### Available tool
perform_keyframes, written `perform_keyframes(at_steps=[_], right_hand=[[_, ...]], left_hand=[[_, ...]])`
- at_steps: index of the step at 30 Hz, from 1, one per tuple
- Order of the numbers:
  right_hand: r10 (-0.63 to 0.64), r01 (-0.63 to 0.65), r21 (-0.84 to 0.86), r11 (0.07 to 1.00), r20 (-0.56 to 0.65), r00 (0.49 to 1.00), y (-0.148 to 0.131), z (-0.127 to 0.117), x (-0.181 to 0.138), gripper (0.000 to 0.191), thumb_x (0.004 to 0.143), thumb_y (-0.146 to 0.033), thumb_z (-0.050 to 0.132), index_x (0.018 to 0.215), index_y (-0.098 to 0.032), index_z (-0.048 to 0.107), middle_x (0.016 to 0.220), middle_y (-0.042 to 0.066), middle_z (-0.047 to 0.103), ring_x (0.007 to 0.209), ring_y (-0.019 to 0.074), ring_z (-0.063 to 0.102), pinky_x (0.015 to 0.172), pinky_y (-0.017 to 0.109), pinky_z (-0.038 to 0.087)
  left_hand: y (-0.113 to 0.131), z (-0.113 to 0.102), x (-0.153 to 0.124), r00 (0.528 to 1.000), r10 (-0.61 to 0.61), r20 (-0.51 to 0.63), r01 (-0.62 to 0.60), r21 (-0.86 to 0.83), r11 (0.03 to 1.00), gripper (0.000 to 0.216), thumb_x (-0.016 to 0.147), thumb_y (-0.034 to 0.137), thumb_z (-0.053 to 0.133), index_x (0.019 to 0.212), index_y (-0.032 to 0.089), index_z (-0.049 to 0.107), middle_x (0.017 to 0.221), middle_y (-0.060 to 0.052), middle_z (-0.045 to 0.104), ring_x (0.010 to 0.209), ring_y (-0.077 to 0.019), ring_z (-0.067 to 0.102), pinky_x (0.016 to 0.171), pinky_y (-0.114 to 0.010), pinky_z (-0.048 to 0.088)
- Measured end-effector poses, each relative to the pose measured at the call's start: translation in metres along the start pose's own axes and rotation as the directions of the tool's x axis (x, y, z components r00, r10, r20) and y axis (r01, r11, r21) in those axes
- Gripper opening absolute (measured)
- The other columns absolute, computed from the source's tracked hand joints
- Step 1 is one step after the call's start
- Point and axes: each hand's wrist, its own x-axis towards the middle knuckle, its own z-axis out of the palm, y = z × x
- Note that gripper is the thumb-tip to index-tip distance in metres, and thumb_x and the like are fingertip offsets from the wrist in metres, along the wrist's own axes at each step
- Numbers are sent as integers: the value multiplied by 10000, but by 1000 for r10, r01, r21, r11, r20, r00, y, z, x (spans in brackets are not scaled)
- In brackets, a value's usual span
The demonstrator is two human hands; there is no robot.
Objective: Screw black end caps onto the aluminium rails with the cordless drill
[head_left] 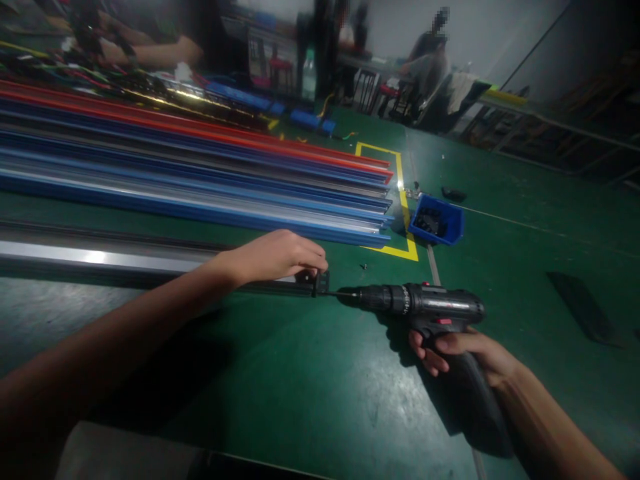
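My right hand (465, 353) is wrapped round the handle of a black cordless drill (440, 307), index finger by the trigger. The drill points left, and its long thin bit (343, 294) reaches a small black end cap (321, 283). That cap sits at the right end of a dark and silver metal profile (125, 257) lying on the green surface. Bent over the profile's end, my left hand (290, 257) has its fingers closed on the end cap.
Blue profiles (250, 203) and a red one (250, 139) lie behind, their ends near yellow floor tape (407, 227). A blue bin (453, 230) holding small black parts stands to the right. A dark flat piece (580, 307) lies farther right. Other people are in the background.
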Motion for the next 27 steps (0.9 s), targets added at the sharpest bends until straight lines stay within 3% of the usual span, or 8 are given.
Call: perform_keyframes(at_steps=[27], right_hand=[[14, -14, 8, 1000, 15, 1000, 0, -3, -2, 305, 843, -261, 773, 1098, -92, 781, 958, 122, 731, 694, 136, 666, 737, 274, 571]], left_hand=[[3, -1, 0, 1000, -3, -20, 3, -3, 1000, 256, 974, 115, 537, 963, 242, 759, 980, -7, 759, 823, -115, 692, 735, -224, 457]])
